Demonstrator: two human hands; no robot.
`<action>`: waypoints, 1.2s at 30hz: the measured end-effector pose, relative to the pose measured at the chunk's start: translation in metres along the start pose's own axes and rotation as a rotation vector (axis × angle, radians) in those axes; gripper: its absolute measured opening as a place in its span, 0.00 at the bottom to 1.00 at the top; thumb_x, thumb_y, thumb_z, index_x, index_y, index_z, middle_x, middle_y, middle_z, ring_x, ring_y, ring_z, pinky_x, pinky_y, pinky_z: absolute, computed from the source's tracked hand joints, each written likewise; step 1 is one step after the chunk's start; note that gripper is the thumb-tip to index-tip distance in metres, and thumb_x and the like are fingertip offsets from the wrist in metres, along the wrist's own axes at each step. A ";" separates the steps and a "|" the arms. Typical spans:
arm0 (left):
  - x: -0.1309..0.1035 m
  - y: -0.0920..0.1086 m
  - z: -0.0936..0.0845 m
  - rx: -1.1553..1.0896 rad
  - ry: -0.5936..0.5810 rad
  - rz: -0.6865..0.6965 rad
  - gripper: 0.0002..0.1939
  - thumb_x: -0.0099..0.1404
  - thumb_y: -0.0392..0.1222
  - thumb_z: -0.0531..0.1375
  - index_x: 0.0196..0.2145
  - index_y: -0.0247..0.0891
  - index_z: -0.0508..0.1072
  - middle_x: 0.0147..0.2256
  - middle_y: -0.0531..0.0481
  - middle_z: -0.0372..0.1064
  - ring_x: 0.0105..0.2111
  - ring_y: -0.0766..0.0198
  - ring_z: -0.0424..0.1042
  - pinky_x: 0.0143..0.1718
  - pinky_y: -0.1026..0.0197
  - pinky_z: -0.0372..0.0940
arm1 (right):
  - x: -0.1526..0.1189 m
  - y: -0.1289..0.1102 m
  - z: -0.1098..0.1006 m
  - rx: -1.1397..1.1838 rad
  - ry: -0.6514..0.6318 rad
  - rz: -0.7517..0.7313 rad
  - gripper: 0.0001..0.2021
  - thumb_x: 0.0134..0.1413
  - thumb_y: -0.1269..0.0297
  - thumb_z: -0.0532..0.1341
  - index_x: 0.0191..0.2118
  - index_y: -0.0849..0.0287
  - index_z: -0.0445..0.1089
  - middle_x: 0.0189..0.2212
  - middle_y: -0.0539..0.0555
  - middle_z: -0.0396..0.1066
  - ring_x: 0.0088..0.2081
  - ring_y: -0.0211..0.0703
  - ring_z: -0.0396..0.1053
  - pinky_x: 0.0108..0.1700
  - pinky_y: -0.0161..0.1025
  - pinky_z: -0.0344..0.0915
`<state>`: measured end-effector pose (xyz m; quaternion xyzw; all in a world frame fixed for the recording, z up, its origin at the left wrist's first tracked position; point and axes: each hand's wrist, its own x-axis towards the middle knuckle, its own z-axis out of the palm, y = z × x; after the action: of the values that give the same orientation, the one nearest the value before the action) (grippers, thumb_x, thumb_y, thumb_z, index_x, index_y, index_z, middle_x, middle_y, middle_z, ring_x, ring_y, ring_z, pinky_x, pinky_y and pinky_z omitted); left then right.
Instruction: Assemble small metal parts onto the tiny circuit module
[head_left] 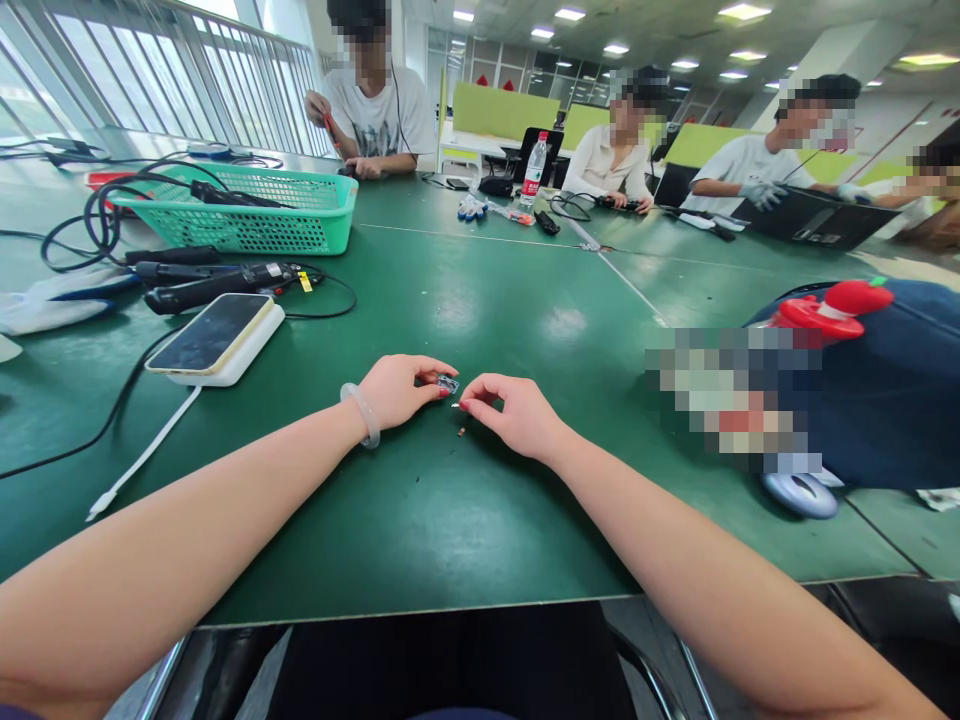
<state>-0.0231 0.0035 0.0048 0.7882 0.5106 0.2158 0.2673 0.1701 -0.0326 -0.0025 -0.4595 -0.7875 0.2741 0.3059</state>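
Observation:
My left hand [401,388], with a pale bangle [361,414] at the wrist, pinches a small dark rectangular part with metallic detail [448,384] between thumb and fingers. Just to its right, my right hand [514,408] has thumb and forefinger pressed together on a tiny whitish piece [455,405], too small to name. The two hands are close but apart, low over the green table [420,520]. A tiny copper-coloured bit [461,432] lies below the fingertips, among a few dark specks.
At left, a phone [217,330] rests on a white block with a cable; behind are dark handheld tools [217,285] and a green basket [255,215] with cables. A navy bag [892,390] and a rounded grey-blue object [799,495] lie right. Several people sit across, near a bottle [534,172].

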 end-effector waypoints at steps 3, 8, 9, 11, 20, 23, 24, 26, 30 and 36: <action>0.000 0.000 0.000 0.005 -0.006 -0.002 0.17 0.57 0.45 0.59 0.44 0.43 0.75 0.35 0.51 0.75 0.36 0.61 0.72 0.45 0.59 0.65 | 0.001 -0.001 0.000 0.053 -0.005 -0.019 0.06 0.54 0.68 0.57 0.32 0.57 0.72 0.31 0.48 0.74 0.33 0.36 0.69 0.40 0.36 0.64; -0.001 0.001 -0.001 0.017 -0.001 0.009 0.16 0.57 0.44 0.58 0.44 0.43 0.75 0.34 0.52 0.75 0.35 0.62 0.72 0.43 0.60 0.65 | 0.001 0.002 0.001 0.054 0.010 -0.098 0.11 0.55 0.72 0.55 0.38 0.53 0.74 0.37 0.49 0.74 0.39 0.37 0.69 0.45 0.37 0.64; -0.001 0.001 -0.001 0.019 -0.001 0.010 0.16 0.57 0.45 0.58 0.44 0.43 0.75 0.34 0.52 0.75 0.35 0.62 0.72 0.43 0.60 0.65 | 0.001 0.003 0.001 0.036 0.011 -0.116 0.12 0.56 0.72 0.55 0.38 0.53 0.74 0.36 0.50 0.73 0.39 0.36 0.69 0.44 0.37 0.64; -0.001 0.001 0.000 0.019 -0.002 0.010 0.17 0.57 0.45 0.58 0.44 0.43 0.75 0.33 0.52 0.75 0.35 0.62 0.72 0.42 0.60 0.65 | 0.002 0.005 0.001 -0.013 0.022 -0.131 0.12 0.57 0.73 0.54 0.38 0.53 0.74 0.35 0.50 0.73 0.38 0.36 0.68 0.43 0.36 0.63; 0.001 0.000 -0.001 0.062 0.038 -0.035 0.16 0.55 0.48 0.60 0.41 0.43 0.76 0.29 0.53 0.73 0.31 0.64 0.70 0.37 0.62 0.64 | 0.007 0.016 -0.005 -0.467 0.082 0.046 0.08 0.56 0.66 0.57 0.34 0.54 0.76 0.28 0.55 0.70 0.36 0.44 0.64 0.39 0.41 0.61; 0.002 -0.001 -0.003 0.069 0.043 -0.075 0.16 0.55 0.49 0.60 0.40 0.42 0.77 0.29 0.53 0.74 0.32 0.62 0.71 0.37 0.62 0.64 | 0.007 0.014 -0.003 -0.500 0.065 -0.078 0.10 0.58 0.66 0.56 0.32 0.55 0.76 0.31 0.55 0.73 0.36 0.45 0.62 0.41 0.42 0.60; 0.002 -0.001 -0.003 0.070 0.044 -0.084 0.16 0.54 0.49 0.61 0.40 0.42 0.77 0.29 0.53 0.74 0.32 0.62 0.71 0.37 0.61 0.64 | 0.006 0.012 0.000 -0.495 0.057 -0.134 0.11 0.58 0.66 0.56 0.33 0.56 0.76 0.33 0.54 0.74 0.37 0.44 0.62 0.42 0.42 0.60; 0.003 -0.001 -0.004 0.069 0.043 -0.098 0.16 0.54 0.48 0.61 0.40 0.42 0.77 0.30 0.52 0.74 0.32 0.62 0.71 0.38 0.61 0.64 | 0.005 0.007 0.006 -0.477 0.030 -0.211 0.10 0.59 0.65 0.56 0.36 0.56 0.76 0.36 0.53 0.74 0.38 0.43 0.62 0.43 0.42 0.59; 0.003 0.000 -0.005 0.068 0.041 -0.124 0.14 0.54 0.44 0.61 0.40 0.42 0.77 0.30 0.52 0.74 0.33 0.62 0.72 0.39 0.61 0.64 | 0.006 -0.001 0.018 -0.474 -0.010 -0.209 0.09 0.57 0.62 0.58 0.38 0.57 0.74 0.36 0.55 0.73 0.38 0.42 0.61 0.42 0.41 0.58; 0.003 0.002 -0.004 0.098 0.010 -0.117 0.16 0.55 0.43 0.60 0.43 0.42 0.76 0.31 0.52 0.73 0.33 0.63 0.71 0.38 0.62 0.63 | 0.010 0.000 0.021 -0.486 -0.043 -0.173 0.06 0.56 0.69 0.58 0.31 0.60 0.71 0.32 0.53 0.71 0.35 0.40 0.60 0.40 0.38 0.58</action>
<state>-0.0233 0.0065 0.0093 0.7679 0.5673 0.1786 0.2380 0.1507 -0.0265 -0.0143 -0.4444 -0.8730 0.0594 0.1919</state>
